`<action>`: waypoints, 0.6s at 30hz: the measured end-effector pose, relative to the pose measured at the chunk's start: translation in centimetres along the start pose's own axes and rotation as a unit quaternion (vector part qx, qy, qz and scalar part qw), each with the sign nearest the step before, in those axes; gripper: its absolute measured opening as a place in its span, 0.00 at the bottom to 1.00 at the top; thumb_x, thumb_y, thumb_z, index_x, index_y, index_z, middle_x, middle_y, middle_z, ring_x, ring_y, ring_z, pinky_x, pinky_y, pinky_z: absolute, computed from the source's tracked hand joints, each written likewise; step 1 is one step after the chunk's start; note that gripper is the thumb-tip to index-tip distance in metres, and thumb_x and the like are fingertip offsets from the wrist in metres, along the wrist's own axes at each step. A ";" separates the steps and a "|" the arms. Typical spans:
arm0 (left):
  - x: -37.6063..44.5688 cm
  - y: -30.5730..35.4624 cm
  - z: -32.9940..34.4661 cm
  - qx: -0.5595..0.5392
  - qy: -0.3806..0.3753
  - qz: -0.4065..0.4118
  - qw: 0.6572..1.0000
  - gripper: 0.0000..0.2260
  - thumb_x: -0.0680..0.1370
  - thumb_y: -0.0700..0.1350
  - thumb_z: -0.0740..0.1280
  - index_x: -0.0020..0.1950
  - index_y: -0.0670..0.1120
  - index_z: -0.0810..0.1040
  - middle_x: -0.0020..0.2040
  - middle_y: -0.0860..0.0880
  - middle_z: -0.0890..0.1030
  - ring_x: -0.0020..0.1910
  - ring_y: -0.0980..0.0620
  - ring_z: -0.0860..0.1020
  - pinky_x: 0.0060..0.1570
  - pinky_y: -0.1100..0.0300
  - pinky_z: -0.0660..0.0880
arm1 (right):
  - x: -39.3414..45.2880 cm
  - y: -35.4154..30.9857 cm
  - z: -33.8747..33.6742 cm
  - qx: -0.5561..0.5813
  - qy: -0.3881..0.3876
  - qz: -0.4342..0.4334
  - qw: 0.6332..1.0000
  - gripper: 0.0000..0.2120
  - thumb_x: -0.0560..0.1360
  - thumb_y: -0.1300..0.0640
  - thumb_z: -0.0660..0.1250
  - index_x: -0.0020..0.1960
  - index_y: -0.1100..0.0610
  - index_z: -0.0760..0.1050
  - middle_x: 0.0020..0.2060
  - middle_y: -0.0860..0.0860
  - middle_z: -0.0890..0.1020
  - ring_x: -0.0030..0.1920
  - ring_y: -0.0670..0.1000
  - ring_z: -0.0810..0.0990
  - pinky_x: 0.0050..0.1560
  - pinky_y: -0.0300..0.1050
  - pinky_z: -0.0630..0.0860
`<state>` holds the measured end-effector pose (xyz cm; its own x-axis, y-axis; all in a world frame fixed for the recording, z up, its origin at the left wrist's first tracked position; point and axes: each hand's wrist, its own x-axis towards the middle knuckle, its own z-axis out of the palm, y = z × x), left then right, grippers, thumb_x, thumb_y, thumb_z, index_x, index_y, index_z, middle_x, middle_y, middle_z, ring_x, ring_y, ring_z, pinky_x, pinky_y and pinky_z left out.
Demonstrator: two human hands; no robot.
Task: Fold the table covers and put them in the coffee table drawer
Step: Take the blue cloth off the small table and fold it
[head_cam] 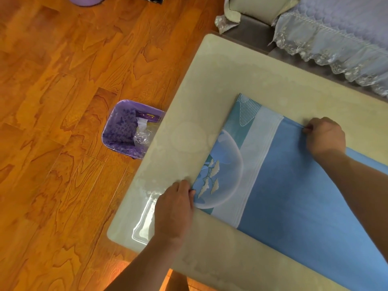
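A blue table cover (pixel 294 185) with a white stripe and a teal patterned end lies flat on the glossy cream coffee table (pixel 210 85), running off to the right of the view. My left hand (pixel 175 208) pinches the cover's near left edge beside the patterned end. My right hand (pixel 325 135) pinches the far edge of the plain blue part. No drawer is in sight.
A purple waste bin (pixel 123 129) with a plastic liner stands on the orange wooden floor (pixel 63 101) just left of the table. A sofa with a lace-trimmed lilac cover (pixel 336 38) borders the table's far side.
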<state>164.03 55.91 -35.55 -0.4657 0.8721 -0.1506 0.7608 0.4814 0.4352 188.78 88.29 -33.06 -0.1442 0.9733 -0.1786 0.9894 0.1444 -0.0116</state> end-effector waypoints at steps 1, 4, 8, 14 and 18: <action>0.1 0.0 0.0 0.004 0.003 0.003 1.000 0.10 0.81 0.51 0.61 0.48 0.47 0.77 0.39 0.51 0.78 0.34 0.49 0.78 0.31 0.57 0.71 | -0.1 0.0 -0.1 0.001 0.000 0.000 1.000 0.10 0.81 0.63 0.63 0.53 0.69 0.79 0.50 0.69 0.77 0.51 0.70 0.75 0.51 0.58 0.73; 0.1 0.0 0.1 0.011 0.001 0.012 1.000 0.09 0.81 0.50 0.61 0.47 0.47 0.76 0.38 0.50 0.77 0.33 0.49 0.77 0.30 0.56 0.72 | -0.3 0.0 -0.2 0.017 0.000 0.009 1.000 0.09 0.80 0.63 0.63 0.54 0.69 0.78 0.51 0.69 0.76 0.52 0.70 0.75 0.52 0.59 0.73; -0.2 0.3 0.3 0.077 0.019 0.051 0.996 0.10 0.78 0.44 0.69 0.58 0.45 0.77 0.49 0.46 0.78 0.41 0.45 0.78 0.38 0.52 0.75 | -2.0 -3.1 0.9 0.010 0.091 -0.030 0.995 0.18 0.76 0.63 0.57 0.63 0.69 0.71 0.57 0.70 0.75 0.56 0.69 0.72 0.59 0.62 0.69; 1.2 -0.8 1.5 0.084 -0.009 0.292 0.953 0.18 0.78 0.35 0.64 0.68 0.38 0.76 0.72 0.36 0.72 0.74 0.36 0.69 0.71 0.43 0.68 | -12.7 -14.5 5.3 0.054 0.016 -0.503 0.862 0.21 0.84 0.58 0.57 0.74 0.67 0.67 0.74 0.64 0.67 0.77 0.65 0.62 0.76 0.63 0.58; 1.6 -2.3 2.4 0.075 -0.043 0.309 0.947 0.19 0.79 0.35 0.59 0.70 0.37 0.75 0.77 0.36 0.65 0.79 0.38 0.61 0.75 0.41 0.63 | -11.6 -15.8 7.7 0.010 -0.023 -0.417 0.908 0.30 0.86 0.45 0.49 0.80 0.64 0.55 0.80 0.60 0.55 0.81 0.59 0.50 0.79 0.58 0.52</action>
<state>162.63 56.46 -38.95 0.1236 0.9922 0.0167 0.9348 -0.1221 0.3335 174.96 73.39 -38.40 -0.8441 0.5174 -0.1408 0.5357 0.8248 -0.1808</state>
